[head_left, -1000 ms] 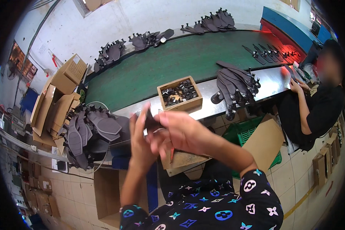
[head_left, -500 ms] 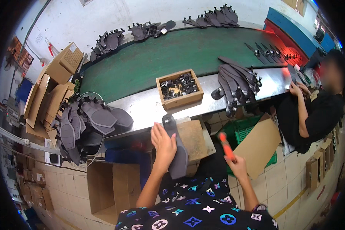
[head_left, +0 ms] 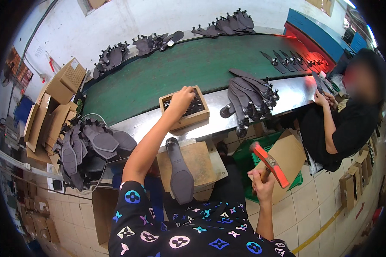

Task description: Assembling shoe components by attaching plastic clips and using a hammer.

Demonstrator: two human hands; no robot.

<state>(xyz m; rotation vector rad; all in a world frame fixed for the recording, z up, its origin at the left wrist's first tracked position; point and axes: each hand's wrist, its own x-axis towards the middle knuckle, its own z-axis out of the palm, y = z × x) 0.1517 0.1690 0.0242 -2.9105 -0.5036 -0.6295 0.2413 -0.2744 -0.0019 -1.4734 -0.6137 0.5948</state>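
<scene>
Left hand (head_left: 183, 100) moved to box (head_left: 193, 120), arm stretched, grip unclear, sole (head_left: 181, 176) behind it, narrow end forward, right hand (head_left: 263, 186) clamping hammer (head_left: 271, 163)

Orange-headed hammer (head_left: 270, 163) in right hand (head_left: 262, 186)

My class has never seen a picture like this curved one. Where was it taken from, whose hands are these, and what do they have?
There is no robot here. A camera on a person's head looks down, and its wide lens bends straight edges. The left hand is at a wooden box of small dark parts; its fingertips are hard to see. The right hand holds an orange hammer. One dark shoe sole lies on a board before the person. More soles lie right of the box.
</scene>
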